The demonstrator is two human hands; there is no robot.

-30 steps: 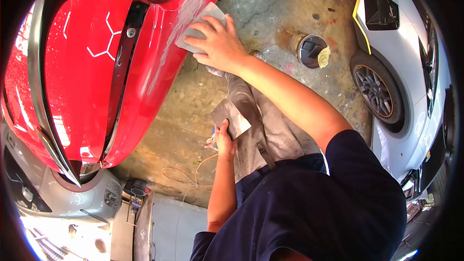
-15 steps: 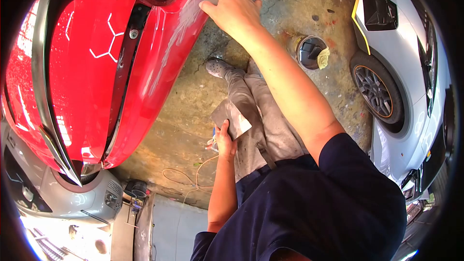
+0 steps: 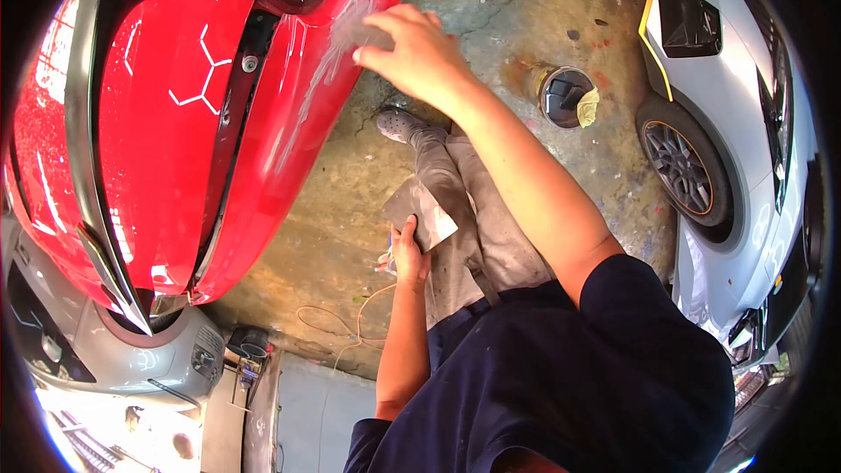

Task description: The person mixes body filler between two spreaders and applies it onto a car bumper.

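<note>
My right hand (image 3: pixel 413 51) is closed on a thin grey putty spreader (image 3: pixel 370 33), pressed on or just over the edge of the red car's bumper (image 3: pixel 302 92); motion blurs its outline. Grey filler streaks (image 3: pixel 324 74) run along the bumper beneath it. Lower down, in front of my trousers, my left hand (image 3: pixel 408 254) grips a flat grey board (image 3: pixel 419 210) with the thumb on top. The board has a paler patch near its right corner. A small blue and white item (image 3: pixel 385 259) shows beside my left hand, partly hidden.
An open tin (image 3: pixel 565 96) with dark pieces inside and a crumpled yellowish sheet on its rim stands on the stained concrete floor. A white car (image 3: pixel 745 123) is at the right, a grey car (image 3: pixel 144 355) at lower left. A thin hose (image 3: pixel 350 333) curls on the floor.
My right hand has moved down and slightly left along the bumper with the spreader. More of the streaked area shows above it. My left hand and the board stay nearly still.
</note>
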